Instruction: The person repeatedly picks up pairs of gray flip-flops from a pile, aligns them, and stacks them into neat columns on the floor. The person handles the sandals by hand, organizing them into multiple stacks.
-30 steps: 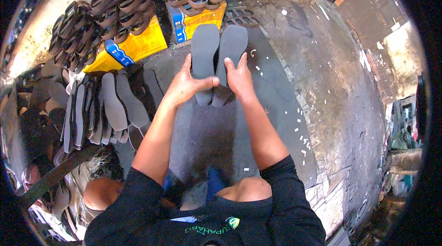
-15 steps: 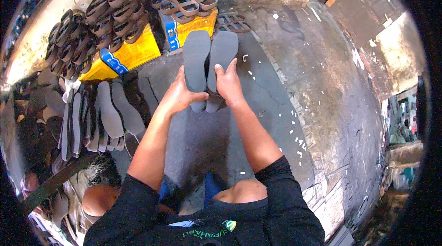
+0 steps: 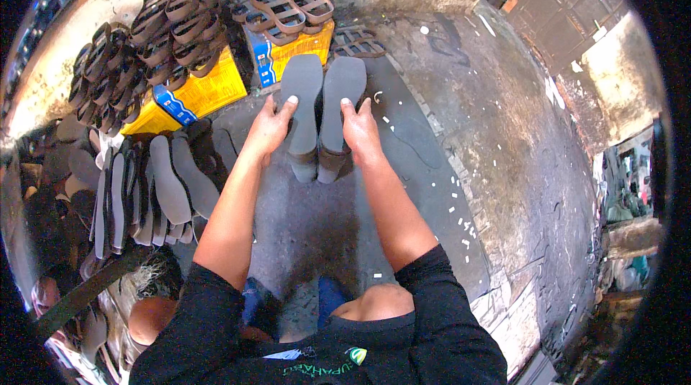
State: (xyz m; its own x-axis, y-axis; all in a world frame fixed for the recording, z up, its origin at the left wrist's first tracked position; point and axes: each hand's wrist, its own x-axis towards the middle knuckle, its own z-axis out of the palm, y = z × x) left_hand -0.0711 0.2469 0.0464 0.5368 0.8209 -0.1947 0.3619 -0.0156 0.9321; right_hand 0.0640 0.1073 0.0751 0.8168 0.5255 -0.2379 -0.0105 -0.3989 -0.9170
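Observation:
Two grey shoe soles stand side by side in front of me, toes away from me, with thick heel ends at the near side. My left hand is closed on the outer edge of the left sole, its thumb lying on the top face. Around the outer edge of the right sole, my right hand grips with the thumb on top. A narrow dark gap runs between the two soles. The fingers beneath them are hidden, and I cannot tell whether more layers lie underneath.
Brown strapped sandal parts pile up on yellow boxes along the far wall. More strapped pieces lie on another yellow box. Loose grey soles stand in a row at left. White scraps dot the floor at right.
My left hand has shifted up along the left sole, its thumb now on the top face. The soles have tilted, showing their heel ends more, and have moved slightly toward me.

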